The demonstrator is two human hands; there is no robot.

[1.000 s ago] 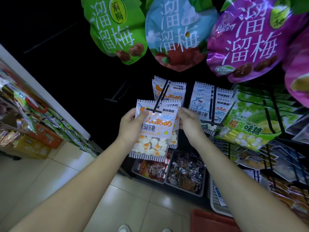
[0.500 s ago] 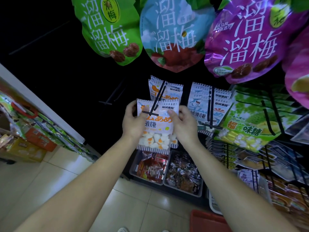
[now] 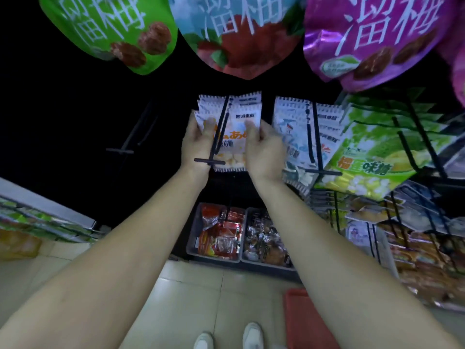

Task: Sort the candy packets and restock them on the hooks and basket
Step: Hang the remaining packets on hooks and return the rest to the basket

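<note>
Left hand (image 3: 198,141) and right hand (image 3: 264,147) both pinch one candy packet (image 3: 232,137), thumbs on its front, the other fingers curled behind its side edges. Packet is white with orange print and pale candies in a window at the bottom. It is held upright against the hook (image 3: 219,129). The black rod crosses the packet's front from the top edge down to the left. The hook's T-shaped tip sits over the left wrist, just off the packet's lower left corner. Frame is blurred, so I cannot tell whether the hang hole is on the rod.

More matching packets (image 3: 245,100) hang on the same hook behind it, tops showing. On the next hook to the right hang blue shark packets (image 3: 292,127), then a green durian packet (image 3: 372,157). An empty hook (image 3: 120,150) sits to the left.

Above hang three big bags: green bag (image 3: 108,28), blue bag (image 3: 239,34), purple bag (image 3: 364,39).

Below the hands are two grey bins side by side, left bin (image 3: 192,235) with red wrappers, right bin (image 3: 266,264) with dark wrapped sweets. A red basket (image 3: 307,321) is on the tiled floor, right of the white shoes (image 3: 253,333).
</note>
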